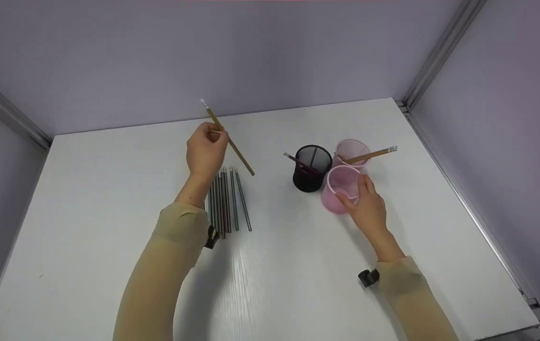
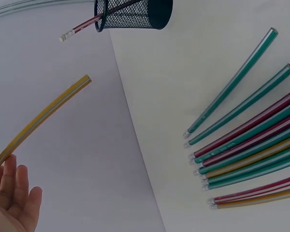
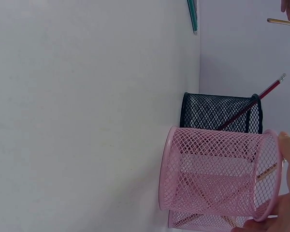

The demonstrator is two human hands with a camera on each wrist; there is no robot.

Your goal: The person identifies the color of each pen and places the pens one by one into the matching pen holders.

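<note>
White table (image 1: 298, 265), purple walls, pencils getting handled.

Left hand (image 1: 206, 151) pinches a yellow pencil (image 1: 228, 138) up off the table, eraser end pointing away. Right under that hand lies a row of loose pencils (image 1: 229, 201). Off to the side, the right hand (image 1: 367, 206) has its fingers curled on the near pink mesh cup (image 1: 340, 187), with a black mesh cup (image 1: 311, 168) and a second pink cup (image 1: 352, 150) just beyond, each holding a pencil.
</note>
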